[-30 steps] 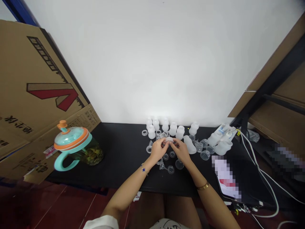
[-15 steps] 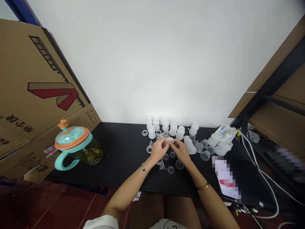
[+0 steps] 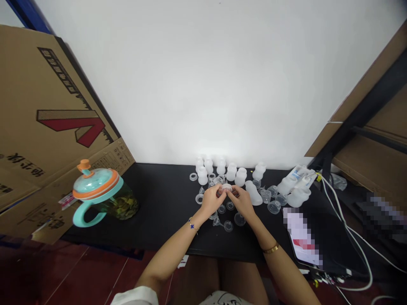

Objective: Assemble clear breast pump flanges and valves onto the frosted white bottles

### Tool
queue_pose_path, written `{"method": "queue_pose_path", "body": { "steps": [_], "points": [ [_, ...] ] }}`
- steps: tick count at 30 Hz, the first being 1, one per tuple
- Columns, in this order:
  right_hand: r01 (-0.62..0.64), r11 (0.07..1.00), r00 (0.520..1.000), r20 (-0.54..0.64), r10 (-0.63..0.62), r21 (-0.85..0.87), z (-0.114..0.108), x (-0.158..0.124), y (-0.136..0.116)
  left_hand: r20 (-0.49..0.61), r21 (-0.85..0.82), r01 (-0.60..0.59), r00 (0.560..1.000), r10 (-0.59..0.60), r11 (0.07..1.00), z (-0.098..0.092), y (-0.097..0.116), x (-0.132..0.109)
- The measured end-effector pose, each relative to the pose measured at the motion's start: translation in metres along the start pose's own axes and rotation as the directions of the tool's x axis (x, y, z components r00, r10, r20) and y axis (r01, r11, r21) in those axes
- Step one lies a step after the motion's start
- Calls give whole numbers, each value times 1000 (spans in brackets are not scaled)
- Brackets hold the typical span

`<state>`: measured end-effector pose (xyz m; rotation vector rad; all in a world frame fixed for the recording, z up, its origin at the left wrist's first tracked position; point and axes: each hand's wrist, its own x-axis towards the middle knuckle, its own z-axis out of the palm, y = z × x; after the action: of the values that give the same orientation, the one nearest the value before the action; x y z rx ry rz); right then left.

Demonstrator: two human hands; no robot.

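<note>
While the left hand (image 3: 210, 200) and right hand (image 3: 243, 201) jointly pinch a round plastic bottle collar (image 3: 226, 186), it sits midway between them, above the desk (image 3: 159, 203), frosted bottles (image 3: 231, 172) directly beyond.

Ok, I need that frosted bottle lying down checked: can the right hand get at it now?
Probably yes: the right hand sits beside the frosted bottle, nothing between them, though it is holding a small round part with the left hand.
</note>
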<state>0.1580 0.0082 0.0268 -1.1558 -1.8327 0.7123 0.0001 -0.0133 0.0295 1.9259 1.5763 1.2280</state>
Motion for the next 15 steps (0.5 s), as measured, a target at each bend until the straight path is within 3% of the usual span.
{"method": "queue_pose_path", "body": {
  "steps": [15],
  "points": [
    [15, 1000, 1000, -12, -15, 2, 1, -1, 0, -5, 12, -1, 1000, 1, 1000, 1, 0, -1]
  ]
}}
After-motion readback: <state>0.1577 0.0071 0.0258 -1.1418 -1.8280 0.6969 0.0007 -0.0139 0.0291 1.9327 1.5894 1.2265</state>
